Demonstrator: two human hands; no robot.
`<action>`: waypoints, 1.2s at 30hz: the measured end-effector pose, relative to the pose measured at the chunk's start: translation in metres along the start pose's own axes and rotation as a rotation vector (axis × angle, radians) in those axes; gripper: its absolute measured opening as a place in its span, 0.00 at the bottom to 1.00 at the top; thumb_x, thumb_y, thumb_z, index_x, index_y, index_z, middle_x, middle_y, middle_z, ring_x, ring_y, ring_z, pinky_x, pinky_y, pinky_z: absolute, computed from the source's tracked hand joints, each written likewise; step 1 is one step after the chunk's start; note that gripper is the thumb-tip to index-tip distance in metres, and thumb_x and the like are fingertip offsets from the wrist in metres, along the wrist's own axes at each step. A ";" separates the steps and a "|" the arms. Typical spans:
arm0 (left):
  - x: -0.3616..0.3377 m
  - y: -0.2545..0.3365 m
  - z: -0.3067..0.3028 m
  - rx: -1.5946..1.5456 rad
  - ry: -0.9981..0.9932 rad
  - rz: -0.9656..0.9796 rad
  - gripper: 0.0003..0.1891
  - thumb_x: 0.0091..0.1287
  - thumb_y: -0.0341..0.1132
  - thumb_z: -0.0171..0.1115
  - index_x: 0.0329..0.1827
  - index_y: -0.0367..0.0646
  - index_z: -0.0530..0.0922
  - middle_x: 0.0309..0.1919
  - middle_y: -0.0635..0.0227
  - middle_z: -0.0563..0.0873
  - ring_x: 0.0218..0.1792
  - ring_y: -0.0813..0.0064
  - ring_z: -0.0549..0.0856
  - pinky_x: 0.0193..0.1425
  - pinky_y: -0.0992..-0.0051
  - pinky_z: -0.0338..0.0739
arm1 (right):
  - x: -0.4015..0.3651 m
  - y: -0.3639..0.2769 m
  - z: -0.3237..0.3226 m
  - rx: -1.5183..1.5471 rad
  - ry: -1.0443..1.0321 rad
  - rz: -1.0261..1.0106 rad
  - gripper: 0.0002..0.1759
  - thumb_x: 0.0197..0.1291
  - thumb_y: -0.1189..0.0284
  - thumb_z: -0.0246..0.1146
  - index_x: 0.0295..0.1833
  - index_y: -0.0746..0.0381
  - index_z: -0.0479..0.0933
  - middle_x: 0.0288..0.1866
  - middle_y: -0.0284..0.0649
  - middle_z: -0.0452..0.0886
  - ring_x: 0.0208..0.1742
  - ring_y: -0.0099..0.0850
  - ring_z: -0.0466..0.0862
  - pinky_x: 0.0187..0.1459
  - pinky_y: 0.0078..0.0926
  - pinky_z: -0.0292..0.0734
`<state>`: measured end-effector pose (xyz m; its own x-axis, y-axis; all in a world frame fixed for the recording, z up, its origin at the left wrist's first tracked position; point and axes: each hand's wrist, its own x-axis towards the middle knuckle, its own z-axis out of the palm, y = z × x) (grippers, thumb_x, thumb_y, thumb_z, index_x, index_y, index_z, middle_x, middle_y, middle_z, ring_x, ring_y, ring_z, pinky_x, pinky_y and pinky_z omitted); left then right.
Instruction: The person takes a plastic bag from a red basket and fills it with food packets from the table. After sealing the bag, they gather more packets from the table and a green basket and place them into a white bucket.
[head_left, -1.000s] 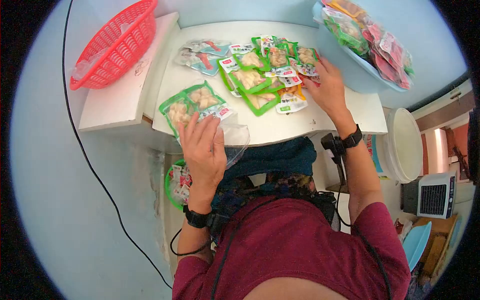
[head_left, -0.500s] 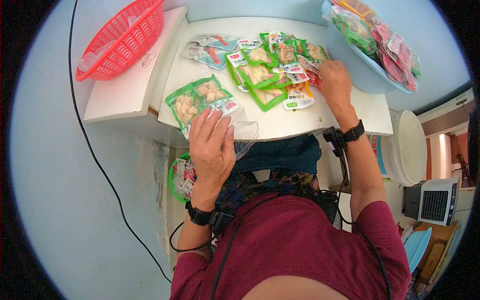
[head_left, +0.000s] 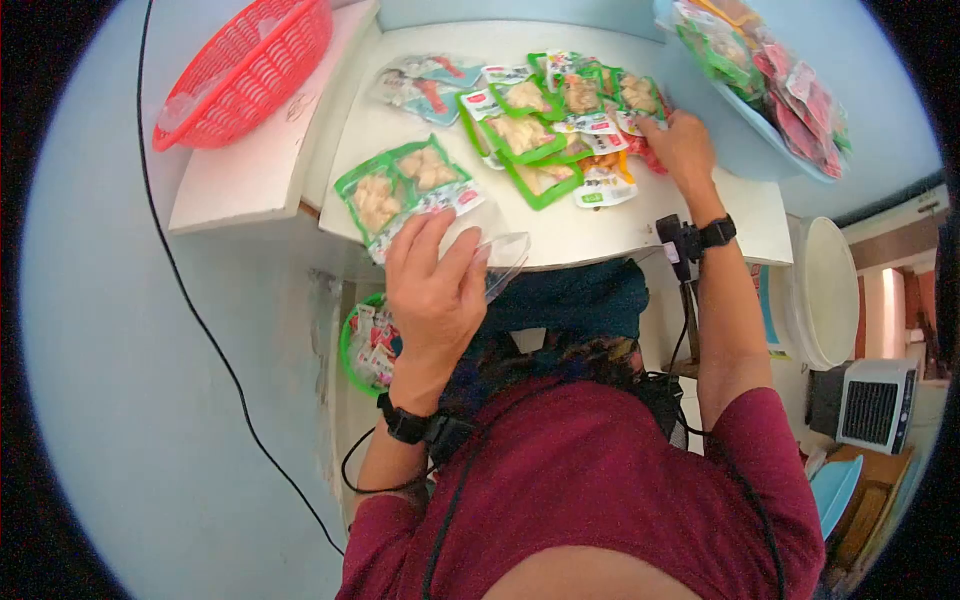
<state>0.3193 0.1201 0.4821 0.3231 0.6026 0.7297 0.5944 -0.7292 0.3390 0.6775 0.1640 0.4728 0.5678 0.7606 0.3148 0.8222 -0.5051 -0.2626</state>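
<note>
My left hand (head_left: 436, 285) lies at the table's front edge, its fingers curled over a clear plastic bag (head_left: 510, 262). The bag's loose end sticks out right of my thumb, over the edge. Just beyond my left fingertips, two green-edged food packets (head_left: 404, 190) with pale chunks show side by side. My right hand (head_left: 685, 152) is at the right side of a packet pile (head_left: 527, 130), fingers bent and pinching at the lower corner of a green-edged packet (head_left: 638, 93). A red packet (head_left: 648, 156) shows below these fingers, partly hidden.
Blue-and-white packets (head_left: 425, 85) lie at the back left of the white table (head_left: 480, 222). A red basket (head_left: 245, 75) stands on a raised ledge at left; a blue tub (head_left: 745, 120) full of packets is at right. Below are a green basket (head_left: 350, 352) and a white bucket (head_left: 828, 290).
The view has shifted slightly. My right hand's fingers have moved a little along the pile's right side, near the green-edged packet. My left hand stays at the clear bag, its fingers slightly more spread.
</note>
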 end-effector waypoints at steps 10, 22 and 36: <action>-0.001 0.005 -0.008 0.044 -0.013 0.003 0.10 0.53 0.29 0.72 0.39 0.44 0.85 0.33 0.64 0.77 0.37 0.62 0.78 0.40 0.65 0.72 | -0.006 0.012 0.010 0.171 0.258 -0.027 0.09 0.60 0.66 0.64 0.39 0.60 0.83 0.38 0.50 0.86 0.41 0.50 0.86 0.42 0.46 0.80; 0.008 0.007 0.005 0.007 0.092 -0.051 0.06 0.57 0.27 0.72 0.38 0.42 0.86 0.24 0.65 0.77 0.25 0.66 0.78 0.28 0.69 0.73 | -0.084 0.006 -0.084 0.741 0.394 -0.138 0.07 0.65 0.73 0.64 0.42 0.64 0.75 0.33 0.37 0.82 0.33 0.23 0.82 0.37 0.23 0.77; 0.023 0.017 0.019 -0.038 0.105 -0.097 0.05 0.58 0.28 0.70 0.36 0.42 0.84 0.24 0.65 0.76 0.26 0.63 0.79 0.28 0.67 0.73 | -0.169 -0.028 -0.074 1.539 -0.518 0.335 0.03 0.68 0.75 0.62 0.44 0.60 0.75 0.32 0.30 0.82 0.29 0.16 0.79 0.29 0.14 0.75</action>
<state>0.3507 0.1276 0.4940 0.1854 0.6354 0.7496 0.5902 -0.6819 0.4321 0.5616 0.0191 0.4942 0.3677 0.9138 -0.1728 -0.3124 -0.0536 -0.9484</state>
